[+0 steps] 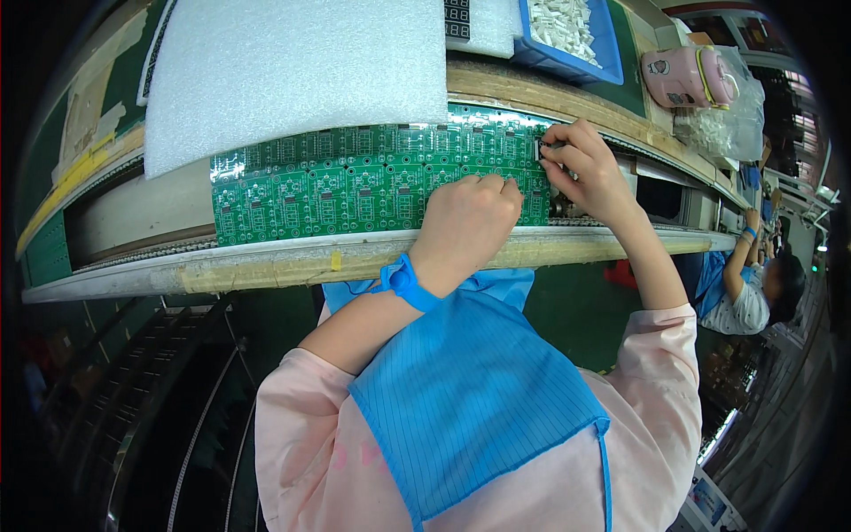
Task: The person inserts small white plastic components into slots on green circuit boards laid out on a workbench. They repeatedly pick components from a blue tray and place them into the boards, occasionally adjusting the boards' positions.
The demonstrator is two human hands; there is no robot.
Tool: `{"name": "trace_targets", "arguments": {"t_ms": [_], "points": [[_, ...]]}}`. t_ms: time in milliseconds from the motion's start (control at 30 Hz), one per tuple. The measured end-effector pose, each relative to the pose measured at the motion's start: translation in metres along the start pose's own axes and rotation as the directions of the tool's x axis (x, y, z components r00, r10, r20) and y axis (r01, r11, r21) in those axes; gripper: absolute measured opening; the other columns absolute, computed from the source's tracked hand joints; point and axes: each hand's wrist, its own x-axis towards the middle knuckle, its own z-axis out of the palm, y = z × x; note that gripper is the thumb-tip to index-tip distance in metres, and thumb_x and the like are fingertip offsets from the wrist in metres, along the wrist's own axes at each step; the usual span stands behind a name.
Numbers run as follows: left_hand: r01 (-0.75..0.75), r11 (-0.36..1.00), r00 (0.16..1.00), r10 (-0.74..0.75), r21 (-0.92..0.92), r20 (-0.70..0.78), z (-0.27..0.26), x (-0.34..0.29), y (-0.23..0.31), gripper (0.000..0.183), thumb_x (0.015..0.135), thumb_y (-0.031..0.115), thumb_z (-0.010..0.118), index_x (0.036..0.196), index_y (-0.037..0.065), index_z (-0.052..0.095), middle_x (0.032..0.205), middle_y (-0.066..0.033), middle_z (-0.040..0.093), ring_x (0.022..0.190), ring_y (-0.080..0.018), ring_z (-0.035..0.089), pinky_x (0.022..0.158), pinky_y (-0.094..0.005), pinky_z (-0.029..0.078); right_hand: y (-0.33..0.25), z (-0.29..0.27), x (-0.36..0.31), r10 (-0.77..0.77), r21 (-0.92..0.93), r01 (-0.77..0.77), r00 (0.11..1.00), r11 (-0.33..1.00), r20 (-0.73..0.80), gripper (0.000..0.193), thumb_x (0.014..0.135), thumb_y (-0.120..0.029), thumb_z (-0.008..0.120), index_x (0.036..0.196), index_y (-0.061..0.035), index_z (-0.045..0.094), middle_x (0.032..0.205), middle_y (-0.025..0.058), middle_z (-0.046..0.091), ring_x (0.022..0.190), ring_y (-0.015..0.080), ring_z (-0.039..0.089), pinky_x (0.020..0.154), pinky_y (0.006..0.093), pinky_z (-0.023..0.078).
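Note:
A panel of green circuit boards [328, 199] lies across the rail track in front of me, with rows of small dark parts on it. My right hand [589, 173] is at the panel's right end, thumb and fingers pinching a small dark part with a white edge [538, 149]. It is held at the board surface; whether it is seated cannot be seen. Over the near right portion of the panel rests my left hand [470, 222], its fingers curled in. Anything inside those fingers is hidden. A blue wrist strap [408, 282] circles my left wrist.
White foam sheet [297, 75] overlaps the panel's far left edge. Beyond the rail stand digit displays [457, 19] on foam and a blue bin [576, 64] of white parts. A pink container [687, 77] and clear plastic bag [743, 111] sit far right. Another person [749, 284] works at right.

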Motion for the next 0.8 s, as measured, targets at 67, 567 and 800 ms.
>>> {"name": "trace_targets", "arguments": {"t_ms": [67, 567, 800], "points": [[-0.005, 1.000, 1.000, 0.005, 0.009, -0.002, 0.001, -0.001, 0.000, 0.015, 0.087, 0.020, 0.071, 0.092, 0.006, 0.074, 0.069, -0.0063, 0.062, 0.063, -0.0229, 0.066, 0.052, -0.0348, 0.052, 0.001, 0.000, 0.000, -0.015, -0.001, 0.015, 1.000, 1.000, 0.009, 0.022, 0.072, 0.003, 0.076, 0.091, 0.0018, 0.064, 0.105, 0.0132, 0.062, 0.091, 0.0317, 0.059, 0.077, 0.0397, 0.052], [0.156, 0.979, 0.972, -0.128, -0.134, 0.196, -0.016, 0.012, 0.001, 0.018, 0.086, 0.020, 0.071, 0.096, 0.006, 0.076, 0.077, -0.0099, 0.067, 0.070, -0.0296, 0.068, 0.061, -0.0401, 0.054, -0.019, -0.014, 0.005, 0.271, 0.103, -0.262, 0.958, 0.960, -0.089, 0.015, 0.080, -0.010, 0.077, 0.089, 0.0003, 0.070, 0.106, 0.0071, 0.065, 0.095, 0.0205, 0.062, 0.073, 0.0317, 0.053], [0.041, 0.974, 0.989, -0.009, -0.223, 0.145, -0.021, 0.064, -0.010, 0.030, 0.084, 0.021, 0.074, 0.111, 0.008, 0.074, 0.110, -0.0092, 0.071, 0.085, -0.0310, 0.070, 0.075, -0.0396, 0.056, -0.026, 0.039, -0.038, 0.810, 0.691, -0.615, 0.581, 0.380, 0.071, 0.037, 0.089, -0.015, 0.073, 0.119, 0.0035, 0.064, 0.086, 0.0083, 0.071, 0.070, 0.0117, 0.065, 0.061, 0.0272, 0.050]]}}
